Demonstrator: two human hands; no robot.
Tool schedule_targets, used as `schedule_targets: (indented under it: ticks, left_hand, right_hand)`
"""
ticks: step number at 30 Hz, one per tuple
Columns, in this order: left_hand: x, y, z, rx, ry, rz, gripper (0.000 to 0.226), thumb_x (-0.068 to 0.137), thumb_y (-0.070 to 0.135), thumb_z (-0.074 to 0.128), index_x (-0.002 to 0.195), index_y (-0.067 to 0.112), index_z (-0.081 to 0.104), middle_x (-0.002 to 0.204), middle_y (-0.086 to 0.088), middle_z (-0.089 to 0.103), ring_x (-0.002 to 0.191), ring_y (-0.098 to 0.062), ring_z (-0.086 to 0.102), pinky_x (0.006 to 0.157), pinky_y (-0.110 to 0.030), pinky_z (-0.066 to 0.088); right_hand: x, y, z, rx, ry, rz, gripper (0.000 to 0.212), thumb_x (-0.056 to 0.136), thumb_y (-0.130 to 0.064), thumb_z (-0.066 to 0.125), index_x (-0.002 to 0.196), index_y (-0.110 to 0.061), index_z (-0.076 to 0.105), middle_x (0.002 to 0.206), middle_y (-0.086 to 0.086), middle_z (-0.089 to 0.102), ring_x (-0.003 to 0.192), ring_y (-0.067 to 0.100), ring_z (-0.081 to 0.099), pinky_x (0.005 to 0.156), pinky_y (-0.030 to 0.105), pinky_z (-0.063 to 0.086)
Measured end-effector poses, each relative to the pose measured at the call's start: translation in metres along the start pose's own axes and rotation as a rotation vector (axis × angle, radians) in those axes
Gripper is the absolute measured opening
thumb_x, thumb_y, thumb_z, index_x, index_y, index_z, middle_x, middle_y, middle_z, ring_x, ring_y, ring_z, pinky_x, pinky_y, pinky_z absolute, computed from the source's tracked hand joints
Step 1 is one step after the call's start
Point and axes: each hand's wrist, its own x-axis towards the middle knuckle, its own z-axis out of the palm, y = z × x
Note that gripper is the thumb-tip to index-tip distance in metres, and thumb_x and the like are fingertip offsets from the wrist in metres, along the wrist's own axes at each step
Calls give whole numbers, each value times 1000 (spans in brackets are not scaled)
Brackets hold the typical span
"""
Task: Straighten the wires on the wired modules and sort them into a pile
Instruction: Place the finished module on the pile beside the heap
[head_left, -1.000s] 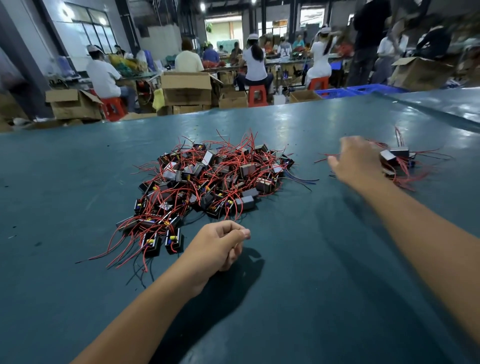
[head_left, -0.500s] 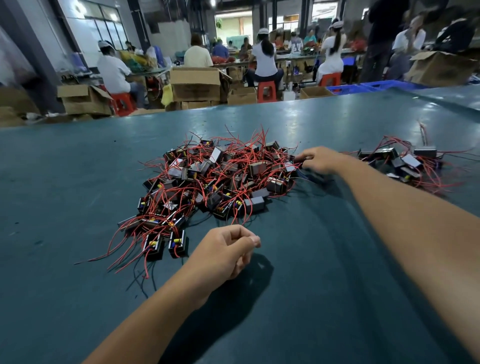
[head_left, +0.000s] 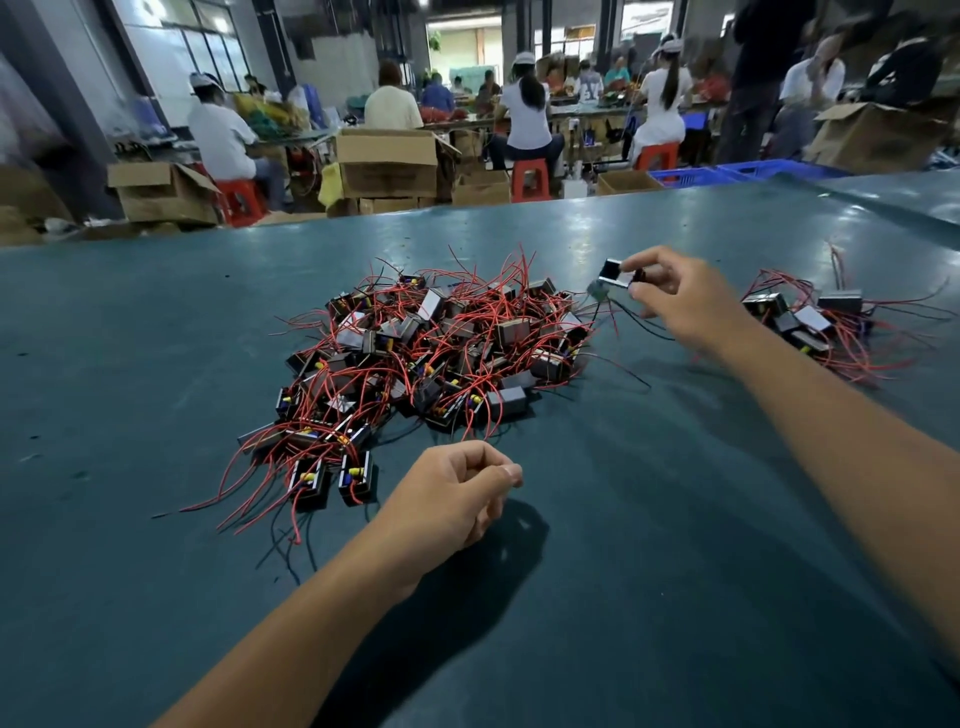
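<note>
A big tangled heap of small black wired modules (head_left: 431, 353) with red and black leads lies mid-table on the teal surface (head_left: 649, 571). My right hand (head_left: 680, 301) hovers just past the heap's right edge and pinches one module (head_left: 612, 274) lifted off the table, its thin dark wires trailing down toward the heap. A smaller pile of modules (head_left: 810, 322) with their red wires fanned out lies farther right. My left hand (head_left: 452, 499) rests on the table in front of the heap, fingers curled into a loose fist, holding nothing.
Two modules (head_left: 332, 480) sit apart at the heap's near-left edge, long red wires sprawling left. Beyond the table's far edge are cardboard boxes (head_left: 387, 161), red stools (head_left: 530, 179), blue crates (head_left: 727, 171) and several seated workers.
My right hand moved from the small right pile to the heap's right edge, gripped a module there and lifted it. My left hand stayed in place.
</note>
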Motion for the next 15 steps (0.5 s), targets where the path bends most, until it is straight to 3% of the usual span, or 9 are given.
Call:
schedule_targets:
  ticks: [3, 9, 12, 15]
  left_hand:
    - [-1, 1, 0, 8, 16, 19, 18, 97, 26, 63, 90, 10, 68, 60, 0, 56, 50, -14, 43, 46, -21, 37]
    - [-1, 4, 0, 26, 148, 179, 12, 98, 21, 62, 91, 14, 67, 61, 0, 59, 53, -14, 51, 49, -26, 46]
    - [-2, 8, 2, -72, 139, 201, 13, 97, 23, 64, 107, 15, 66, 86, -3, 69, 68, -18, 62, 58, -31, 54]
    - [-4, 11, 5, -89, 72, 215, 37, 92, 28, 67, 127, 23, 59, 114, -8, 66, 87, -19, 71, 70, -37, 61]
  right_hand:
    - [-33, -22, 2, 96, -54, -69, 16, 96, -15, 62, 108, -26, 64, 96, 1, 71, 79, 24, 73, 80, 38, 60]
    - [-100, -45, 17, 376, -257, -132, 17, 95, -7, 62, 107, -19, 65, 89, 13, 70, 85, 27, 68, 71, 35, 61]
    - [-120, -47, 25, 332, -398, -189, 13, 92, -23, 67, 104, -26, 65, 93, 4, 68, 82, 13, 66, 75, 31, 58]
    - [-127, -50, 35, 147, -514, -330, 12, 93, -32, 66, 105, -33, 62, 101, -11, 66, 98, 14, 66, 82, 25, 54]
